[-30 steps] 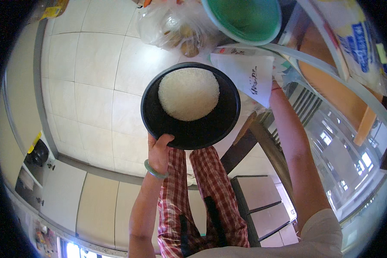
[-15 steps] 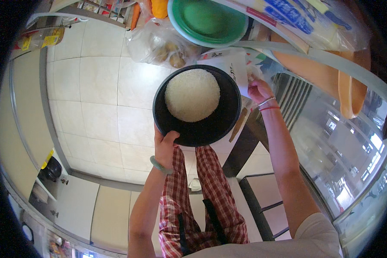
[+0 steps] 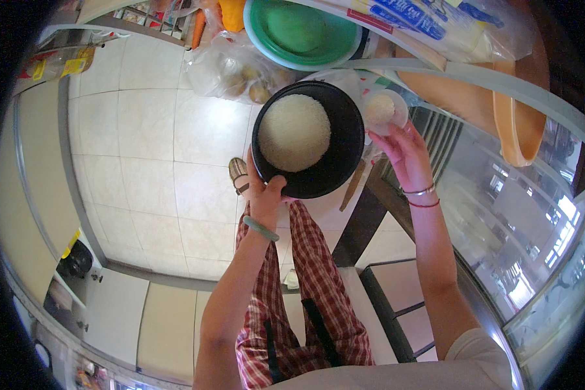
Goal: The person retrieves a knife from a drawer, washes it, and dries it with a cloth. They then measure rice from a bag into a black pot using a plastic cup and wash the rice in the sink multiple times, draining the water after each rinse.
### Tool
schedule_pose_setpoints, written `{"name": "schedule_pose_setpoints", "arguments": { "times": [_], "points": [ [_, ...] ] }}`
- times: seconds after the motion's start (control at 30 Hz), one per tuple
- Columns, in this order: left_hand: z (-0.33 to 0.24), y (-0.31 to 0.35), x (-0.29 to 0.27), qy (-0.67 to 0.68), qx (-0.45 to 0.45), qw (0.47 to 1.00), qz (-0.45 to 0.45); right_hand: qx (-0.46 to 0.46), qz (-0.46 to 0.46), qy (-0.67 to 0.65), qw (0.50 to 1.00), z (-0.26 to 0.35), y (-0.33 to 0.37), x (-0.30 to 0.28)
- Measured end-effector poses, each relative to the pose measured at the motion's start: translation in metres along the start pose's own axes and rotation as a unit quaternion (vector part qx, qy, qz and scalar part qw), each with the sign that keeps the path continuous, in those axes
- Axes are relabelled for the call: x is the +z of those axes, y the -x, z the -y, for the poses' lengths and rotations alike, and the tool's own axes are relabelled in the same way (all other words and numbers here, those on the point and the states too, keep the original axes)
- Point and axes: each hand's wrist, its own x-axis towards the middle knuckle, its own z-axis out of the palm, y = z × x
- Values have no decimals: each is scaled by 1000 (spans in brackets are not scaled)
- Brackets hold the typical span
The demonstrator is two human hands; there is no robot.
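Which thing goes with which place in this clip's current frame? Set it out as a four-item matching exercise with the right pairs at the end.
1. Black pot
2. Small cup
3. Green bangle
4. Green basin

A. Around the left wrist
B. At the picture's top edge
C. In the left hand
D. In the right hand

Pairs: 1-C, 2-D, 3-A, 4-B

At the top, a pale-rimmed green basin [image 3: 286, 49] sits beside a clear plastic bag [image 3: 214, 65] holding roundish brown items [image 3: 260, 91]. Pale floor tiles [image 3: 146, 123] spread at left, edged by cream and white cabinets [image 3: 166, 322]. A peach-coloured loop [image 3: 515, 155] shows at right, near a glossy surface [image 3: 494, 253].
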Motion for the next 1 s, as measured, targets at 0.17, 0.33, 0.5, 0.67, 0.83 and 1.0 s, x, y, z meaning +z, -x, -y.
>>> {"name": "schedule_pose_setpoints", "arguments": {
  "times": [0.17, 0.33, 0.5, 0.67, 0.83, 1.0],
  "points": [
    [-23, 10, 23, 39, -63, 997, 12, -174, -42, 244, 953, -13, 16, 32],
    [-19, 11, 23, 3, -44, 999, -4, -287, -73, 457, 838, -27, 16, 54],
    [-1, 6, 13, -15, 1, 1000, -10, -329, -66, 543, 769, -38, 14, 55],
    [-3, 7, 12, -33, -24, 999, -5, -331, -58, 557, 759, -42, 19, 56],
    [2, 6, 12, 0, -20, 1000, 12, -354, -71, 566, 742, -41, 23, 54],
    [1, 5, 15, -4, -10, 1000, 18, -374, -53, 573, 727, -37, 25, 52]
  ]
}}
